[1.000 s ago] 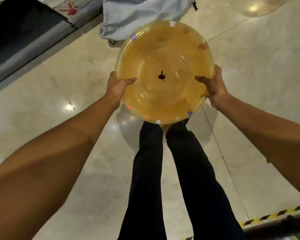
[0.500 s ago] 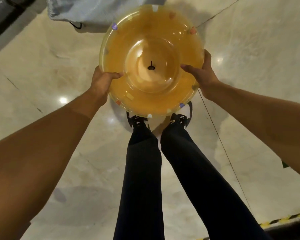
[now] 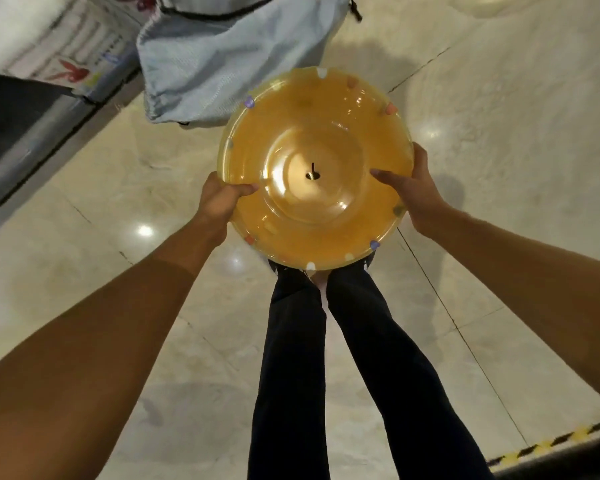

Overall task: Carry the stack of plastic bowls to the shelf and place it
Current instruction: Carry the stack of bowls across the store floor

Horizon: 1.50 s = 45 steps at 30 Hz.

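Observation:
A stack of translucent amber plastic bowls point(image 3: 312, 133) hangs in front of me above my legs, seen from straight above, with small coloured tabs around its rim. My left hand point(image 3: 219, 199) grips the rim on the left, thumb inside the bowl. My right hand point(image 3: 413, 192) grips the rim on the right, thumb also inside. A small dark peg shows at the centre of the top bowl. No shelf surface for the bowls can be made out.
A pale blue fabric bag point(image 3: 222, 57) sits on the marble floor point(image 3: 101, 244) just beyond the bowls. A dark counter or shelf base point(image 3: 21, 133) with boxed goods runs along the upper left. A yellow-black hazard strip point(image 3: 551, 441) lies at the lower right.
The view has swung: the blue bag and the dark fixture at the upper left are back in sight. Both hands keep the same grip on the bowls.

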{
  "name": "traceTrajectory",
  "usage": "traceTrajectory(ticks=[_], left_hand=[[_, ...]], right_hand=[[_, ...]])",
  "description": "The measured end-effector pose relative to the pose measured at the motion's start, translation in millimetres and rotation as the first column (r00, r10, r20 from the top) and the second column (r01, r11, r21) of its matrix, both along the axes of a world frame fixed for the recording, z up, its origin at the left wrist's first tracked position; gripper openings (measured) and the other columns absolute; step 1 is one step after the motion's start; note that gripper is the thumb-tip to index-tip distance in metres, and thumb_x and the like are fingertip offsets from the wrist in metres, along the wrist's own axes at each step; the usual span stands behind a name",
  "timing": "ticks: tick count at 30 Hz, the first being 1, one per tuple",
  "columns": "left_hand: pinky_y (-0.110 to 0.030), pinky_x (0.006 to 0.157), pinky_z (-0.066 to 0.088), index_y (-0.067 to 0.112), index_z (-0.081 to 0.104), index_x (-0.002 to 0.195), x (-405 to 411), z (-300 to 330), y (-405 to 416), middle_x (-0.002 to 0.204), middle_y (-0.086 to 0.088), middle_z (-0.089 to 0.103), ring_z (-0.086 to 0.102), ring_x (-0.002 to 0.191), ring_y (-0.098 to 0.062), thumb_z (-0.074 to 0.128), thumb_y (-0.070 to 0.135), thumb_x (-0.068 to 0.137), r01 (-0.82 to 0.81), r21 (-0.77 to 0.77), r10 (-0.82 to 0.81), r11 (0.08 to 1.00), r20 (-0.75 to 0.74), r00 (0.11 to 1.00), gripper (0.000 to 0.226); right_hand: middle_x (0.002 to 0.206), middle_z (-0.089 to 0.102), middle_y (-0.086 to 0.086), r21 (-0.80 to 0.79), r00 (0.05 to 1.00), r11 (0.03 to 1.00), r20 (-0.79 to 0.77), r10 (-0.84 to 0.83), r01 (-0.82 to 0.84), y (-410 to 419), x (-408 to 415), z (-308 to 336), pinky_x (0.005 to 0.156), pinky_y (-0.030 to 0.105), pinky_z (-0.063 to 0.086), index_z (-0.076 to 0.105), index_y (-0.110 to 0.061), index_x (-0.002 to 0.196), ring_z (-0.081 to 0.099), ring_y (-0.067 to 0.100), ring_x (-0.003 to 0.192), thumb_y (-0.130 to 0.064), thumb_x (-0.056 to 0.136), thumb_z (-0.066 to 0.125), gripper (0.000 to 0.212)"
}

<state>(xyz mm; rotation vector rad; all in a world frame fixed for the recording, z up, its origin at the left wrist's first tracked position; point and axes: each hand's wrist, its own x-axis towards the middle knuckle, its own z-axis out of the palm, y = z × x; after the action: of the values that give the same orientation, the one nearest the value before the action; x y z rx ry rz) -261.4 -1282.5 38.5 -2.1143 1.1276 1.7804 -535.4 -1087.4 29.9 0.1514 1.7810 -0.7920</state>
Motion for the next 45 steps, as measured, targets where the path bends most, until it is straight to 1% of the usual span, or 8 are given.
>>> traceTrajectory(ticks=[11, 18, 21, 24, 28, 34, 39, 45], left_hand=[[-0.046, 0.099, 0.063, 0.017, 0.063, 0.131, -157.5, 319.9, -38.3, 0.116, -0.001, 0.075, 0.073, 0.109, -0.025, 0.084, 0.007, 0.091, 0.130, -0.139, -0.146, 0.982, -0.112, 0.983, 0.046], [-0.052, 0.098, 0.064, 0.023, 0.072, 0.118, -253.2, 475.6, -37.7, 0.113, -0.009, 0.081, 0.078, 0.111, -0.034, 0.083, 0.003, 0.093, 0.213, -0.219, -0.258, 0.952, -0.203, 0.945, 0.034], [-0.051, 0.097, 0.065, 0.021, 0.072, 0.123, -290.2, 514.7, -34.9, 0.113, -0.008, 0.080, 0.079, 0.106, -0.030, 0.084, 0.003, 0.093, 0.224, -0.228, -0.279, 0.948, -0.253, 0.926, 0.037], [-0.056, 0.102, 0.065, 0.013, 0.063, 0.149, -322.5, 530.8, -34.3, 0.129, -0.015, 0.079, 0.078, 0.117, -0.035, 0.089, 0.009, 0.087, 0.256, -0.224, -0.312, 0.940, -0.266, 0.912, 0.067], [-0.057, 0.103, 0.063, 0.014, 0.069, 0.139, -369.7, 528.7, -36.0, 0.131, -0.018, 0.079, 0.078, 0.117, -0.037, 0.085, 0.004, 0.092, 0.265, -0.191, -0.311, 0.945, -0.272, 0.911, 0.050], [-0.034, 0.076, 0.061, 0.023, 0.065, 0.135, -460.4, 502.2, -58.5, 0.110, -0.003, 0.079, 0.077, 0.103, -0.024, 0.079, 0.002, 0.096, 0.287, -0.147, -0.318, 0.947, -0.284, 0.905, 0.046], [-0.034, 0.083, 0.060, 0.030, 0.059, 0.134, -538.2, 459.7, -86.3, 0.113, 0.001, 0.075, 0.071, 0.097, -0.013, 0.079, 0.005, 0.097, 0.321, -0.111, -0.340, 0.940, -0.262, 0.903, 0.049], [-0.046, 0.096, 0.064, 0.018, 0.065, 0.144, -612.6, 379.4, -114.7, 0.118, -0.004, 0.079, 0.076, 0.107, -0.026, 0.081, 0.010, 0.095, 0.323, -0.082, -0.333, 0.943, -0.168, 0.928, 0.053]], right_hand=[[0.147, 0.053, -0.004, -0.116, 0.982, 0.983, -0.104, -0.157, 0.145, 2.6, -116.5, 309.6, 0.100, 0.061, 0.054, 0.027, -0.036, 0.159, 0.057, 0.029, 0.129, -0.042, 0.084, 0.084, 0.095], [0.148, 0.047, -0.001, -0.276, 0.961, 0.947, -0.172, -0.214, 0.162, 22.4, -196.3, 459.5, 0.078, 0.030, 0.053, 0.023, -0.030, 0.161, 0.054, 0.025, 0.127, -0.034, 0.091, 0.079, 0.090], [0.147, 0.049, 0.000, -0.290, 0.947, 0.935, -0.184, -0.264, 0.204, 33.6, -225.3, 495.6, 0.079, 0.031, 0.053, 0.023, -0.030, 0.161, 0.054, 0.026, 0.124, -0.032, 0.091, 0.079, 0.090], [0.148, 0.049, 0.001, -0.287, 0.937, 0.928, -0.185, -0.295, 0.235, 40.4, -254.7, 511.7, 0.095, 0.045, 0.054, 0.025, -0.031, 0.161, 0.054, 0.029, 0.128, -0.033, 0.090, 0.079, 0.089], [0.148, 0.049, 0.001, -0.274, 0.926, 0.923, -0.189, -0.325, 0.268, 39.3, -299.0, 515.1, 0.107, 0.056, 0.051, 0.027, -0.031, 0.160, 0.053, 0.031, 0.131, -0.035, 0.090, 0.079, 0.087], [0.149, 0.051, 0.002, -0.227, 0.920, 0.926, -0.188, -0.344, 0.300, 18.8, -379.3, 502.7, 0.098, 0.047, 0.053, 0.030, -0.031, 0.160, 0.055, 0.029, 0.129, -0.037, 0.089, 0.080, 0.087], [0.148, 0.048, 0.002, -0.179, 0.928, 0.937, -0.171, -0.330, 0.300, -6.6, -449.3, 468.2, 0.092, 0.042, 0.048, 0.026, -0.031, 0.160, 0.052, 0.028, 0.127, -0.033, 0.095, 0.075, 0.082], [0.151, 0.045, 0.004, -0.146, 0.943, 0.954, -0.169, -0.286, 0.263, -34.5, -528.7, 388.3, 0.096, 0.048, 0.050, 0.026, -0.029, 0.161, 0.049, 0.030, 0.129, -0.030, 0.096, 0.073, 0.080]])
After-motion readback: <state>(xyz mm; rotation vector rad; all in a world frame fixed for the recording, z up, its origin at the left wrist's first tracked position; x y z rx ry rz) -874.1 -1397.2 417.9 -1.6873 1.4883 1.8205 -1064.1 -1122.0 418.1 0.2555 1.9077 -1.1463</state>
